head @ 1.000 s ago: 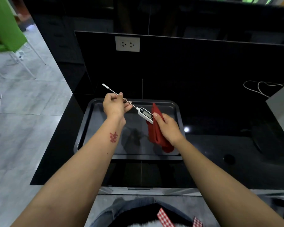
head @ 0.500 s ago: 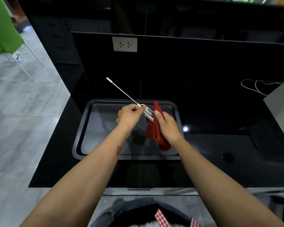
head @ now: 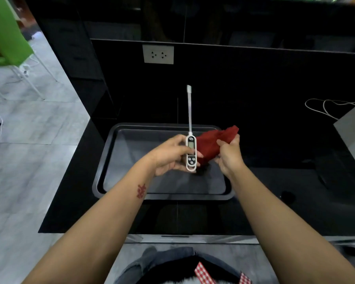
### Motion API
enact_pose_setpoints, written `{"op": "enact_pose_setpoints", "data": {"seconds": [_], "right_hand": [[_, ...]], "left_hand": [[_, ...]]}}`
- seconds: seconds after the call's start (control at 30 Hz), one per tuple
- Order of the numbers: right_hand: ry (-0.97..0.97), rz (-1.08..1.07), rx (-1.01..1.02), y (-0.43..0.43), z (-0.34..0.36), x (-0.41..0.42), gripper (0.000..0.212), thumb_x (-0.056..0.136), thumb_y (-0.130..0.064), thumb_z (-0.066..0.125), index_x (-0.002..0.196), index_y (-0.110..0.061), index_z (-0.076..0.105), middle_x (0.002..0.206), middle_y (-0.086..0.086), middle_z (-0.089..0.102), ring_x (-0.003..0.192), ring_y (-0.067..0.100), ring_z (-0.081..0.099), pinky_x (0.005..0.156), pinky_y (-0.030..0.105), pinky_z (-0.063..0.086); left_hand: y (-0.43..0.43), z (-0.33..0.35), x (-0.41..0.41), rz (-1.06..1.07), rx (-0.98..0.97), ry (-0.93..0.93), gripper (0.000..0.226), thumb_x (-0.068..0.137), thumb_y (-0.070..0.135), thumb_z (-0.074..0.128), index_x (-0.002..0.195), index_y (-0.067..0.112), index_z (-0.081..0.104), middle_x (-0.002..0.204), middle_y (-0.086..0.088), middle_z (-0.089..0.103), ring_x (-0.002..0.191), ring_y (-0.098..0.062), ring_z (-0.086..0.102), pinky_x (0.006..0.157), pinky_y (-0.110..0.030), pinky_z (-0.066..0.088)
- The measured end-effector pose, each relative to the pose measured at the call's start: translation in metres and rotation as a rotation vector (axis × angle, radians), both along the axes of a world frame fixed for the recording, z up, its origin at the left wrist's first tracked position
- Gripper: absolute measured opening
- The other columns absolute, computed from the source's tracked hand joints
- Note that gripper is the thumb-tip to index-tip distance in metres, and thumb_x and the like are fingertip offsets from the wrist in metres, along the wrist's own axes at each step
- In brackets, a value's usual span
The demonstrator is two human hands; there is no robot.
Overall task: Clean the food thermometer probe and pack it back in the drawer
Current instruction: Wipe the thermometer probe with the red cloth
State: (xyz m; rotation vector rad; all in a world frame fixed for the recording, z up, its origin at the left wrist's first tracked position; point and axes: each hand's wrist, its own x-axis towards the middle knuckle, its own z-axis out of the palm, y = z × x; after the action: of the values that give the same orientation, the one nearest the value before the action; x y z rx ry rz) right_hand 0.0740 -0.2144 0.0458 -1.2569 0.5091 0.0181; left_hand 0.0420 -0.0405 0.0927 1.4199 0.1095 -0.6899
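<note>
- Head view: the left hand (head: 169,155) closes its grip on the body of the white digital food thermometer (head: 191,153), holding it above the dark rectangular metal tray (head: 103,165) with its display facing up.
- Its long, thin probe (head: 190,111) points away from the person, toward the far wall; the tip looks to wear a white cap.
- The right hand (head: 229,155) grips a bunched red cloth (head: 213,143) just right of the thermometer's body, beside it and not around the probe.
- Progress, as I judge it: the task sits in its cleaning stage. The cloth is at hand, yet whether the probe is already wiped cannot be told. Packing is plainly left, and no open drawer shows.
- Surface: the tray lies on a glossy black worktop (head: 275,201), bare apart from it; a grey strip at the near edge may be a drawer front, though that is uncertain.
- Room: a white double wall socket (head: 158,54) sits on the black far wall, a white cable (head: 324,107) coils at far right beside a grey box, and a green chair (head: 4,31) stands far left on grey floor tiles.
</note>
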Motion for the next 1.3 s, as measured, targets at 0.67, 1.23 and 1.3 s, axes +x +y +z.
{"op": "enact_pose_setpoints", "data": {"seconds": [0.67, 1.23, 1.3], "right_hand": [[-0.137, -0.068, 0.409, -0.007, 0.016, 0.018, 0.016, 0.099, -0.037, 0.049, 0.108, -0.025, 0.053, 0.117, 0.001, 0.060, 0.112, 0.022, 0.058, 0.092, 0.048, 0.050], [-0.105, -0.112, 0.323, 0.007, 0.013, 0.022, 0.019, 0.101, -0.002, 0.044, 0.110, -0.003, 0.060, 0.096, 0.009, 0.067, 0.084, 0.016, 0.067, 0.072, 0.029, 0.057], [-0.091, -0.093, 0.314, 0.012, 0.011, 0.019, 0.020, 0.101, -0.003, 0.044, 0.115, -0.002, 0.059, 0.095, 0.009, 0.067, 0.085, 0.017, 0.066, 0.075, 0.030, 0.056]], "left_hand": [[-0.018, -0.027, -0.013, -0.111, 0.211, 0.005, 0.021, 0.096, 0.017, 0.060, 0.113, 0.005, 0.064, 0.105, -0.014, 0.075, 0.076, -0.021, 0.070, 0.067, -0.030, 0.059], [-0.015, -0.033, -0.004, 0.059, 0.265, -0.037, 0.017, 0.092, 0.020, 0.066, 0.101, 0.006, 0.068, 0.095, -0.012, 0.076, 0.060, -0.014, 0.067, 0.050, -0.020, 0.050], [-0.017, -0.032, -0.004, 0.074, 0.262, -0.033, 0.019, 0.092, 0.020, 0.067, 0.104, 0.004, 0.068, 0.096, -0.012, 0.076, 0.064, -0.016, 0.067, 0.049, -0.020, 0.051]]}}
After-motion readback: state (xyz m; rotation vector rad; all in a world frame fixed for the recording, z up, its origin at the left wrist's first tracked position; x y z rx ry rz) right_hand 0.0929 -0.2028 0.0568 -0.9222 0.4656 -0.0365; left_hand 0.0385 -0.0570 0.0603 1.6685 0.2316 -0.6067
